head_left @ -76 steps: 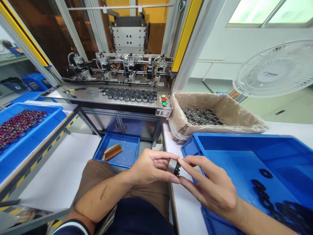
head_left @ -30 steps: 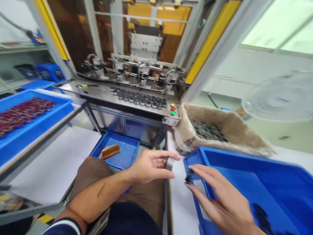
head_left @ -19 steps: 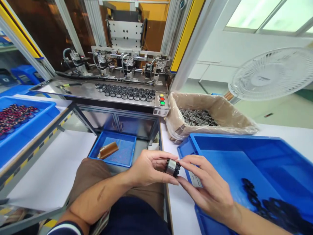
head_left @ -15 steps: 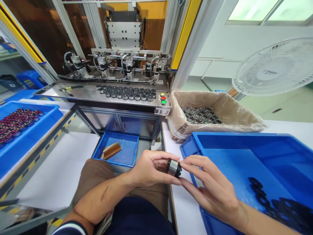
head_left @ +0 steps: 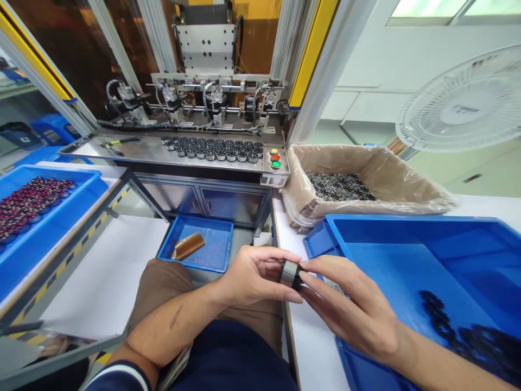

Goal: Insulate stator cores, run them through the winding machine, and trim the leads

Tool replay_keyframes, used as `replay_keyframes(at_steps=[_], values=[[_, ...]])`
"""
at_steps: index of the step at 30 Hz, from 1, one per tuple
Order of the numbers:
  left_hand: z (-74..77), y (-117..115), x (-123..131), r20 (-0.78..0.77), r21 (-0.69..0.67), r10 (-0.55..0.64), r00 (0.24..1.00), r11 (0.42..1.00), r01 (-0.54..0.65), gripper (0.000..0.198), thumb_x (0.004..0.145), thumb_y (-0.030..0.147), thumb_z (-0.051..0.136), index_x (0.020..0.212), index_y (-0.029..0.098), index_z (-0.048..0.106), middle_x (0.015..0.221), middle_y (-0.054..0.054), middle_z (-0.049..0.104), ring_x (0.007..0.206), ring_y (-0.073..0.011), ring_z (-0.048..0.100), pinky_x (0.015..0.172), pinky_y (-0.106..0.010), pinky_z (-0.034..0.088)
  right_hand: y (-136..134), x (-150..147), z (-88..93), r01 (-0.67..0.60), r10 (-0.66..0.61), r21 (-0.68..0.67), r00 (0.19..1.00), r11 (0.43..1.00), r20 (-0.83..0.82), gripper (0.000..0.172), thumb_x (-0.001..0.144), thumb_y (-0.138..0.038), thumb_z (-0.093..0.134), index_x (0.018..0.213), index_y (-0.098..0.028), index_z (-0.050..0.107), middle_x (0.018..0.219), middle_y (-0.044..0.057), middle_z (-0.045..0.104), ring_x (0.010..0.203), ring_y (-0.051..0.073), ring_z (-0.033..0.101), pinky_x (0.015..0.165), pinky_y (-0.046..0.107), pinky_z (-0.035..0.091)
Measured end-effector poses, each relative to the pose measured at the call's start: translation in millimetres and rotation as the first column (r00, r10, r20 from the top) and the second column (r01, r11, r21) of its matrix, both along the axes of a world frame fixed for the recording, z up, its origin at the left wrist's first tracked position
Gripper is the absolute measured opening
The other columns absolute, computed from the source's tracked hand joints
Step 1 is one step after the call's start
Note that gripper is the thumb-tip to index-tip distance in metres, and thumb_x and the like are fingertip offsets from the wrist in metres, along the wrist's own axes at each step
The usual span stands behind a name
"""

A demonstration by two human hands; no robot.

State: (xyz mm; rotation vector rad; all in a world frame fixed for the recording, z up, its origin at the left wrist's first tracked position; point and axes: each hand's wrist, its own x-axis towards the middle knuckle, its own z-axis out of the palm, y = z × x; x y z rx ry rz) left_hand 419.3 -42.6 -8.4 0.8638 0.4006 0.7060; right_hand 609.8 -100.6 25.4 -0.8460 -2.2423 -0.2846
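A small motor stator core point(head_left: 289, 273), with a grey metal band and black plastic ends, is held level above my lap. My left hand point(head_left: 260, 276) grips it from the left, fingers over the top and thumb below. From the other side, my right hand point(head_left: 352, 304) has its fingertips pressed on the black right end. The right thumb is largely hidden behind the fingers. Close by on the right is a blue bin point(head_left: 391, 260) with black plastic rings point(head_left: 437, 315) piled in its near right part.
Ahead stands a winding machine point(head_left: 211, 103) with rows of stator cores point(head_left: 215, 149) on its ledge and coloured buttons point(head_left: 275, 157). A plastic-lined carton point(head_left: 407, 174) holds metal cores. At left, a blue tray point(head_left: 91, 179) carries wound parts. A floor tray point(head_left: 220, 260) and a fan point(head_left: 464, 103) are also present.
My right fingers have shifted on the core's right end, now closer together and covering more of the black plastic. My left hand keeps its hold. The camera view has moved slightly.
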Motion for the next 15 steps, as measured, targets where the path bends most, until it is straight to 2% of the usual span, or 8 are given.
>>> replay_keyframes(at_steps=[9, 15], values=[[1.4, -2.3, 0.4, 0.019, 0.031, 0.011, 1.000, 0.999, -0.011, 0.053, 0.047, 0.007, 0.093, 0.097, 0.014, 0.075, 0.085, -0.003, 0.078, 0.080, -0.0168, 0.074, 0.078, -0.027, 0.061, 0.1, -4.8, 9.0, 0.035, -0.035, -0.022, 0.999, 0.999, 0.008, 0.018, 0.095, -0.011, 0.058, 0.112, -0.007, 0.060, 0.094, 0.016, 0.069, 0.093, 0.023, 0.066, 0.074, 0.036, 0.061], [1.5, -2.9, 0.4, -0.005, 0.024, -0.004, 1.000, 1.000, 0.004, 0.054, 0.047, 0.009, 0.093, 0.097, 0.013, 0.076, 0.086, -0.004, 0.079, 0.080, -0.0172, 0.075, 0.078, -0.027, 0.061, 0.4, -1.3, 8.1, 0.025, -0.027, 0.036, 0.998, 0.999, 0.050, 0.014, 0.097, -0.012, 0.055, 0.109, -0.008, 0.061, 0.091, 0.015, 0.069, 0.090, 0.022, 0.067, 0.074, 0.035, 0.060]])
